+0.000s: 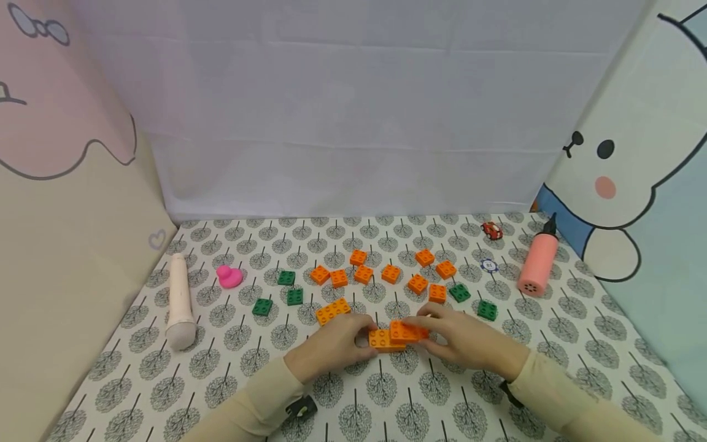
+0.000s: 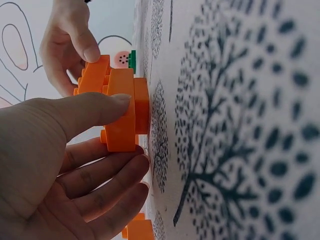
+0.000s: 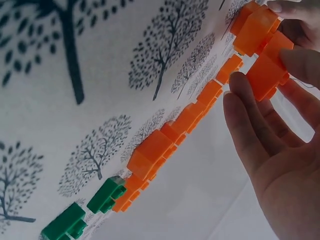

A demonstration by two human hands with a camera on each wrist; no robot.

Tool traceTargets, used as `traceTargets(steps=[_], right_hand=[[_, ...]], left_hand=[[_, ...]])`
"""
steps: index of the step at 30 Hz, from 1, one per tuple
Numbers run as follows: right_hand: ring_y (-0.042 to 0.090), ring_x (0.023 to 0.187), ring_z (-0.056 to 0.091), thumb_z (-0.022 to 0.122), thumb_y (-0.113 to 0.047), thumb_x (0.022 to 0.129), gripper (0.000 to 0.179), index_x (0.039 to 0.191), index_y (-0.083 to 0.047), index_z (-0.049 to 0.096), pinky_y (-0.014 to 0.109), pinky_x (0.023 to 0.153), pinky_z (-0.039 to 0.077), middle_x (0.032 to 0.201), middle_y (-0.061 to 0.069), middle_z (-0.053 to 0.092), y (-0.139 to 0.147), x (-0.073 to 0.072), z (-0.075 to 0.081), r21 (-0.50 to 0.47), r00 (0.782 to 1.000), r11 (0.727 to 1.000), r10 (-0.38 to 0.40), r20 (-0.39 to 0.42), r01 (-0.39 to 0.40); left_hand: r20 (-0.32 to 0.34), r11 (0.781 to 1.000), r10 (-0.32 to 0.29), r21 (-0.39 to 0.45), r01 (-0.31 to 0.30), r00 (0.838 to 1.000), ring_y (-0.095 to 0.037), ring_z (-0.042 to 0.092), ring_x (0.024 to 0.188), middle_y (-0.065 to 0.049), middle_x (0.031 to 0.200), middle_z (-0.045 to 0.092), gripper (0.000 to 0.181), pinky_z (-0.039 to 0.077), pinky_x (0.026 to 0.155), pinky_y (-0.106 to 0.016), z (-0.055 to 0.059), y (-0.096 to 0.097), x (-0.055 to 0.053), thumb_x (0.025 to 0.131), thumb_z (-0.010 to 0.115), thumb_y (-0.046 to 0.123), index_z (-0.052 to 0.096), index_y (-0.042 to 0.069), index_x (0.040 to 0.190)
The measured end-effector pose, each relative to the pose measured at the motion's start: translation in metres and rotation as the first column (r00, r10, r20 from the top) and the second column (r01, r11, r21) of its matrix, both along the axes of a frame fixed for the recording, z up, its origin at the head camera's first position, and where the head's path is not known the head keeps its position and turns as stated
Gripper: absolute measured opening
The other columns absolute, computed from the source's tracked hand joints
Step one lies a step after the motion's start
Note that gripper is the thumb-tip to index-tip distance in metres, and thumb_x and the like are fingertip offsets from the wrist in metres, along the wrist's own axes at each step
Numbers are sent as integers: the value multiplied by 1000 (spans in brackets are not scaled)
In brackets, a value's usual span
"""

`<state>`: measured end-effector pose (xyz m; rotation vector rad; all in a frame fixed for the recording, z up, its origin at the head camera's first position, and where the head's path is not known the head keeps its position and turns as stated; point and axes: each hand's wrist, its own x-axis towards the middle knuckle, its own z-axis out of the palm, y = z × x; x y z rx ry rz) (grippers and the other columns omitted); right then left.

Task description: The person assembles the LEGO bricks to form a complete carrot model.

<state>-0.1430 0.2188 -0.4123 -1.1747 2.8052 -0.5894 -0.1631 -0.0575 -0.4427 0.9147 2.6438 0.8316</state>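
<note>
My left hand (image 1: 336, 345) pinches an orange toy building brick (image 1: 380, 339) at its left end, thumb on the near side and fingers opposite. Another orange piece (image 2: 142, 106) shows under that brick, against the cloth. Over the right part of the held brick is an upper orange brick (image 1: 402, 332), which my right hand (image 1: 463, 339) grips from the right with thumb and fingers. It appears slightly tilted in the left wrist view, its studs facing up. Behind my left hand lies a yellow-orange long brick (image 1: 333, 311).
Several small orange bricks (image 1: 391, 274) lie beyond the hands, with green bricks (image 1: 295, 296) on both sides. At left are a white microphone (image 1: 179, 301) and pink duck (image 1: 229, 276). A pink bottle (image 1: 537, 264), red toy car (image 1: 491, 231) and round chip (image 1: 488, 265) lie right.
</note>
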Motion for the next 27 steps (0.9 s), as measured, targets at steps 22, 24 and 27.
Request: traceTargets(steps=[22,24,27], right_hand=[[10,81,54,70,-17,92,42,134,-18,65,20,68,49,105,-3,57,-4,-4,-6,-64,999,997,49,-7,-49],[11,80,53,71,-16,91,41,132,-17,66,19,67,49,104,-3,56,-5,-5,-7,-73,999,996,51,-15,-52],[10,79,53,73,-16,90,42,131,-16,67,18,67,49,102,-3,56,-7,-5,-6,-67,999,997,46,-8,-47]], left_hand=[[22,1000,13,6,-13,1000,-4,58,87,6,103,69,39,53,85,-26,-1,2,-2,82,81,31,69,13,114],[24,1000,12,10,-12,1000,-5,59,88,7,102,68,38,53,87,-27,-2,1,-2,82,81,31,70,14,113],[23,1000,6,17,-6,1000,-6,60,91,8,103,68,36,53,90,-29,-2,1,-2,83,81,31,70,14,113]])
